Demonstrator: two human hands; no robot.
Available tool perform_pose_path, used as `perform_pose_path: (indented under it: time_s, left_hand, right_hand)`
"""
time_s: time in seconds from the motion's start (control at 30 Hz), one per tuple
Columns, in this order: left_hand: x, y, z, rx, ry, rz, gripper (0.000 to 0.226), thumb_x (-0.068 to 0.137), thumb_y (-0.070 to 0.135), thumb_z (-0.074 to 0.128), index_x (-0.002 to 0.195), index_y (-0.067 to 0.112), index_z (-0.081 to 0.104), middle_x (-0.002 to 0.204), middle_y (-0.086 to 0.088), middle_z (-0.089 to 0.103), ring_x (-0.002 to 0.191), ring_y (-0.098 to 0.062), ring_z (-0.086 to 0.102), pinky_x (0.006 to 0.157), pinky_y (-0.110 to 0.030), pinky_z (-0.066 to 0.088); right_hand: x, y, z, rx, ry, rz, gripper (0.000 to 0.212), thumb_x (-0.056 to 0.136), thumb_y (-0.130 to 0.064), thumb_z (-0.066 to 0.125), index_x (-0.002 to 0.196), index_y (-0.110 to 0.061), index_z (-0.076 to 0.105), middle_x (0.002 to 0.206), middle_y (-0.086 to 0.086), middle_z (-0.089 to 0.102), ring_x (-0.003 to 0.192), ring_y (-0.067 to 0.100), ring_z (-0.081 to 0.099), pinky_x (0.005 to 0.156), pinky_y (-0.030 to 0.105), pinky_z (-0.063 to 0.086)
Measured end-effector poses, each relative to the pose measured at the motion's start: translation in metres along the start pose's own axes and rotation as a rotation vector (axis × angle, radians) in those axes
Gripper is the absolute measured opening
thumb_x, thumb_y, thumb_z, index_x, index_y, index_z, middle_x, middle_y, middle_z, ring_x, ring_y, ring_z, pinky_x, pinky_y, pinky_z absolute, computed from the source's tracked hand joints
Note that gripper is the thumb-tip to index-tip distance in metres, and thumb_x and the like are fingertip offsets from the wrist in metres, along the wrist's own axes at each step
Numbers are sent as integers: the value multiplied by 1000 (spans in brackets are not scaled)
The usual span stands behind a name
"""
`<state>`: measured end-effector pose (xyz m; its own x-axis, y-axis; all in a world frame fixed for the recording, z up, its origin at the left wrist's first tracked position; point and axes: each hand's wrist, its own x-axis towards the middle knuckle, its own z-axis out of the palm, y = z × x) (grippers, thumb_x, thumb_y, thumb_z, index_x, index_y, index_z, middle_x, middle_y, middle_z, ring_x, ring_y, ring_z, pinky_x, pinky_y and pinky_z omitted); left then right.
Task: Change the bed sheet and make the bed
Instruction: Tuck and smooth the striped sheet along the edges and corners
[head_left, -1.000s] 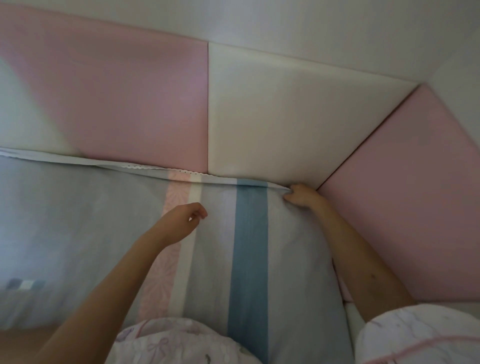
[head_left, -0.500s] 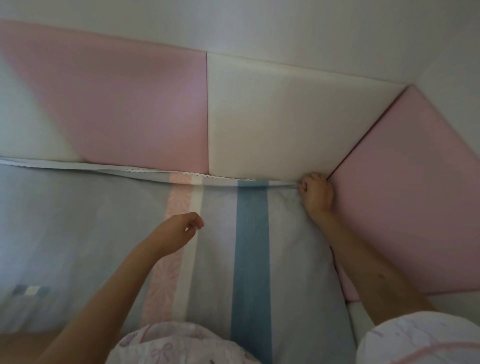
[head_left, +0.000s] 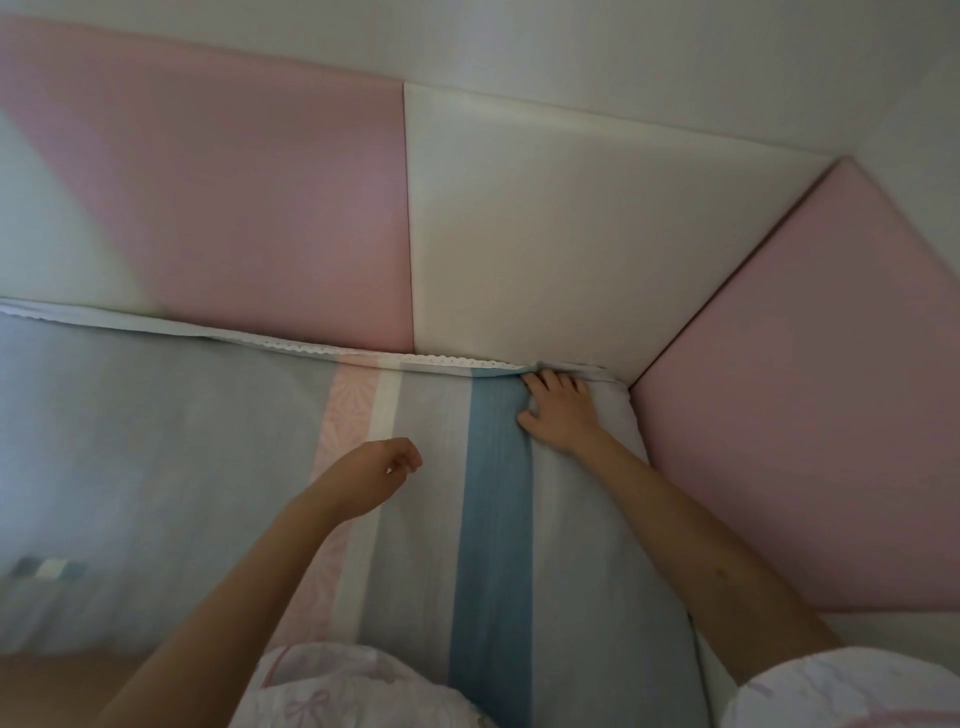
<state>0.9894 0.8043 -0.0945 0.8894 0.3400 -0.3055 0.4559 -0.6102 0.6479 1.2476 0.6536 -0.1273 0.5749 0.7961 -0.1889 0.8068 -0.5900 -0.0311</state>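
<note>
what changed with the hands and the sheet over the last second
The right hand, which pinched the striped sheet at its far edge, pushed into the corner by the pink wall panel, then came back leftward; it now lies spread on the sheet at the blue stripe, fingertips at the far edge. The left hand stayed loosely curled above the pink and white stripes, holding nothing.

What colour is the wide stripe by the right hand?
The stripe is blue, beside the right hand; head view.
</note>
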Motion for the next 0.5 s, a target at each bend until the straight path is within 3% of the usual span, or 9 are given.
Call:
perform_pose_path:
  time_s: [0.13,0.3,0.37,0.5]
  left_hand:
    - [8,6,2,0,-14,-28,26,93,2,44,108,12,62,103,3,63,98,-14,59,83,-19,44]
    - [10,14,5,-12,-16,-40,26,93,3,44,108,13,62,101,5,62,97,-14,59,83,-20,43]
    - [10,13,4,-14,-13,-38,26,93,3,44,109,13,62,101,6,61,96,-13,58,82,-18,43]
    - [4,7,-1,-48,41,-24,25,93,0,45,107,11,62,100,4,62,94,-14,59,72,-5,39]
  right_hand:
    - [21,-17,-7,83,-169,13,67,92,-54,40,149,-21,28,154,9,24,141,28,22,114,39,18]
    - [13,-31,-4,33,-275,30,97,80,-81,34,152,-18,17,156,7,19,143,27,18,117,41,11]
    - [17,-31,-11,12,-319,29,104,75,-85,36,153,-19,15,157,6,20,143,26,21,116,43,15]
    - [41,-38,-33,157,-457,70,103,74,-86,38,149,-15,32,155,7,30,140,26,33,114,39,28]
